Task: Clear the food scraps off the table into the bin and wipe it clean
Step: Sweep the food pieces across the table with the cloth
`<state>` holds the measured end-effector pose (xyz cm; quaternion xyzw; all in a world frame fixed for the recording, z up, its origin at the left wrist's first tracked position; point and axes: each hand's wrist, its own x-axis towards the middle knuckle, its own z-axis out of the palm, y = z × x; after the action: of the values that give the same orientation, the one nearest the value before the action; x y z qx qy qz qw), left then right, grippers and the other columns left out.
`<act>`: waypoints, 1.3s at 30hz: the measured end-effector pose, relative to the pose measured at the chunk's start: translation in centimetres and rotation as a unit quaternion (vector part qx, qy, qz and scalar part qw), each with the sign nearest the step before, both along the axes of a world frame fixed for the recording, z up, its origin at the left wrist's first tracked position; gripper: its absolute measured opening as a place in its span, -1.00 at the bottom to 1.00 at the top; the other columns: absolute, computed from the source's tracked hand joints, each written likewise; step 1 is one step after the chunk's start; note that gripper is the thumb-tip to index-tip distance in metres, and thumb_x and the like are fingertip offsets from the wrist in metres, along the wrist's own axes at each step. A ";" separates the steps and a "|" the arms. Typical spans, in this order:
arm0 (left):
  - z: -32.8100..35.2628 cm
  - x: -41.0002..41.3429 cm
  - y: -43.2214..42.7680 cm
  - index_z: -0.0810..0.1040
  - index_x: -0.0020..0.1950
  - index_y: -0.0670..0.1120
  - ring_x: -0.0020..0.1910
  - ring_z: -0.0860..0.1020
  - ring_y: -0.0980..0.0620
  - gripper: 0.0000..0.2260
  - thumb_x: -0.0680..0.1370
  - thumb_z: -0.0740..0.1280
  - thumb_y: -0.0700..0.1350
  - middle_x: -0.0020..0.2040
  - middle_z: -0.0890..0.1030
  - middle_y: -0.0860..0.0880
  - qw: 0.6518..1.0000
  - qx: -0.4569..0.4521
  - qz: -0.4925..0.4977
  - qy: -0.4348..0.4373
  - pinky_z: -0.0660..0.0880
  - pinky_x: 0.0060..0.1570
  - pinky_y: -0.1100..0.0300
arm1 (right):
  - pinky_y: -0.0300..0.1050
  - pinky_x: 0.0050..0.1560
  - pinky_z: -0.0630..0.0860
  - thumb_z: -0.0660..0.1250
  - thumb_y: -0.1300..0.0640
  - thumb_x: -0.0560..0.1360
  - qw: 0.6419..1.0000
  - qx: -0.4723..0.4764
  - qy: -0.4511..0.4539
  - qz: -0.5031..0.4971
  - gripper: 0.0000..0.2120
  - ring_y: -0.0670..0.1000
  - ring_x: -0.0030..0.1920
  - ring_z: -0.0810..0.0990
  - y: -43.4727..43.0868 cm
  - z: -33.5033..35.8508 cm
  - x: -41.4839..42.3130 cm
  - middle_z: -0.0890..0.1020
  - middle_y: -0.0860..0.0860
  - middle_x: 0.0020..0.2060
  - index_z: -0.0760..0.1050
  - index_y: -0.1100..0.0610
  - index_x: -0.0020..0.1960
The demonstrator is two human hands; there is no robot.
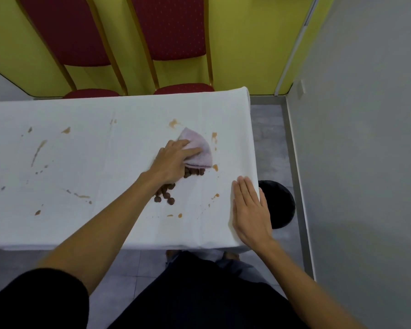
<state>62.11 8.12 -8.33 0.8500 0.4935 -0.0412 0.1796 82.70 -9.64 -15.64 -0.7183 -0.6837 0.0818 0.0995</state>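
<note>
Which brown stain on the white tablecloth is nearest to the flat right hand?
The small curved stain just left of the right hand. The others lie farther away, around the pink cloth or further left on the tablecloth.

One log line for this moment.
left hand: presses pink cloth beside brown food pellets | right hand: flat on white tablecloth edge | black bin: below that edge | brown stains: present
</note>
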 end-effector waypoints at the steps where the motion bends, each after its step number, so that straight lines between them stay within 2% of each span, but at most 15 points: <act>1: 0.2 -0.6 -1.0 0.36 0.48 0.20 0.31 0.33 -0.20 -0.32 0.49 0.19 -0.40 0.53 0.30 -0.04 1.000 -0.002 -0.003 -0.016 0.38 0.23 -0.11 | 0.18 0.50 0.15 0.25 0.23 0.58 1.000 -0.002 0.001 -0.001 -0.46 0.09 0.57 0.16 0.0 0.1 0.0 0.28 0.13 0.53 0.24 0.25 0.54; 3: 0.6 -2.2 -2.4 0.43 0.45 0.16 0.30 0.36 -0.20 -0.34 0.47 0.20 -0.42 0.50 0.36 -0.03 0.998 0.005 0.028 -0.059 0.38 0.26 -0.10 | 0.18 0.49 0.15 0.27 0.23 0.57 1.000 -0.005 0.003 0.002 -0.45 0.10 0.56 0.17 0.0 0.3 0.0 0.29 0.14 0.53 0.25 0.25 0.53; 5: 0.9 -4.6 -2.9 0.46 0.45 0.10 0.35 0.34 -0.19 -0.34 0.46 0.22 -0.44 0.49 0.38 -0.06 0.989 0.021 0.111 -0.094 0.34 0.36 -0.06 | 0.18 0.49 0.15 0.27 0.22 0.58 1.000 -0.009 0.007 0.004 -0.45 0.10 0.56 0.18 0.0 0.4 0.1 0.29 0.14 0.53 0.25 0.25 0.54; 9: 1.6 -10.9 -3.2 0.50 0.42 0.05 0.41 0.34 -0.24 -0.39 0.45 0.25 -0.43 0.45 0.43 -0.13 0.964 0.064 0.243 -0.092 0.38 0.36 -0.09 | 0.19 0.49 0.15 0.15 0.19 0.61 1.000 -0.021 -0.005 0.003 -0.49 0.10 0.56 0.16 0.0 0.5 0.0 0.27 0.13 0.53 0.23 0.24 0.54; 15: -0.7 -11.5 -7.7 0.48 0.44 0.01 0.33 0.38 -0.30 -0.40 0.46 0.27 -0.42 0.48 0.39 -0.15 0.963 0.036 0.258 -0.071 0.44 0.17 -0.14 | 0.21 0.52 0.15 0.16 0.18 0.63 0.999 -0.052 -0.008 -0.007 -0.47 0.07 0.59 0.05 0.1 0.6 -0.3 0.18 0.10 0.57 0.15 0.21 0.58; 18: -1.4 -9.1 -9.3 0.44 0.47 0.04 0.35 0.35 -0.26 -0.36 0.45 0.22 -0.43 0.51 0.35 -0.10 0.952 0.033 0.294 -0.082 0.42 0.22 -0.18 | 0.22 0.53 0.14 0.17 0.18 0.64 0.997 -0.068 -0.006 -0.017 -0.46 0.04 0.59 0.03 0.3 0.7 -0.5 0.17 0.08 0.58 0.14 0.19 0.58; 20: -1.2 -7.1 -10.6 0.42 0.48 0.06 0.37 0.33 -0.22 -0.35 0.46 0.21 -0.42 0.52 0.33 -0.08 0.954 0.021 0.286 -0.087 0.39 0.25 -0.17 | 0.24 0.54 0.11 0.15 0.18 0.64 0.996 -0.083 -0.006 -0.020 -0.45 0.03 0.59 -0.02 0.3 0.9 -0.5 0.13 0.06 0.59 0.10 0.17 0.59; 23: -0.8 -5.4 -11.4 0.42 0.48 0.06 0.39 0.32 -0.17 -0.37 0.46 0.22 -0.40 0.51 0.34 -0.04 0.953 0.015 0.283 -0.104 0.37 0.25 -0.09 | 0.17 0.55 -0.07 0.09 0.14 0.67 0.994 -0.106 -0.009 -0.031 -0.45 0.01 0.60 -0.08 0.3 1.4 -0.9 0.05 0.03 0.61 0.03 0.14 0.61; 27: 0.3 -5.4 -7.6 0.39 0.49 0.06 0.40 0.32 -0.19 -0.35 0.46 0.25 -0.40 0.51 0.35 -0.05 0.946 0.027 0.294 -0.135 0.40 0.28 -0.12 | 0.11 0.51 -0.22 0.06 0.17 0.65 0.989 -0.123 -0.019 -0.074 -0.42 0.01 0.60 -0.16 -1.0 2.0 -2.5 -0.03 0.02 0.61 -0.06 0.12 0.62; 30: 0.8 -3.8 -4.1 0.38 0.50 0.06 0.44 0.28 -0.16 -0.36 0.48 0.26 -0.40 0.51 0.33 -0.04 0.958 0.037 0.249 -0.136 0.35 0.28 -0.10 | 0.12 0.48 -0.30 0.06 0.15 0.66 0.986 -0.125 -0.027 -0.105 -0.41 0.00 0.60 -0.19 -2.9 2.0 -3.9 -0.05 0.02 0.61 -0.09 0.12 0.62; 33: 0.3 -2.0 -2.8 0.37 0.50 0.06 0.45 0.26 -0.16 -0.36 0.47 0.28 -0.37 0.52 0.31 -0.06 0.978 0.009 0.177 -0.108 0.31 0.32 -0.09 | 0.13 0.45 -0.37 0.08 0.11 0.66 0.983 -0.129 -0.032 -0.127 -0.41 0.01 0.59 -0.21 -4.5 1.8 -5.1 -0.02 0.03 0.61 -0.07 0.14 0.62; 36: -0.4 -2.1 -4.3 0.36 0.51 0.08 0.47 0.23 -0.15 -0.35 0.47 0.26 -0.38 0.53 0.30 -0.06 0.990 -0.006 0.106 -0.088 0.27 0.35 -0.07 | 0.13 0.44 -0.41 0.06 0.07 0.67 0.978 -0.141 -0.039 -0.147 -0.40 -0.02 0.53 -0.30 -5.4 1.7 -6.0 -0.05 0.04 0.61 -0.10 0.14 0.62; 39: -0.7 -3.1 -7.7 0.35 0.51 0.12 0.48 0.20 -0.11 -0.33 0.46 0.20 -0.38 0.55 0.28 -0.02 0.993 -0.016 0.071 -0.096 0.22 0.39 -0.04 | 0.13 0.45 -0.42 0.02 0.07 0.68 0.974 -0.143 -0.034 -0.172 -0.42 0.01 0.57 -0.26 -5.9 1.9 -7.0 -0.08 0.03 0.61 -0.12 0.12 0.62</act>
<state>58.97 0.44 -9.02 0.8096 0.5326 0.0459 0.2423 75.72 -15.55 -13.71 -0.8344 -0.5341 0.1353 -0.0148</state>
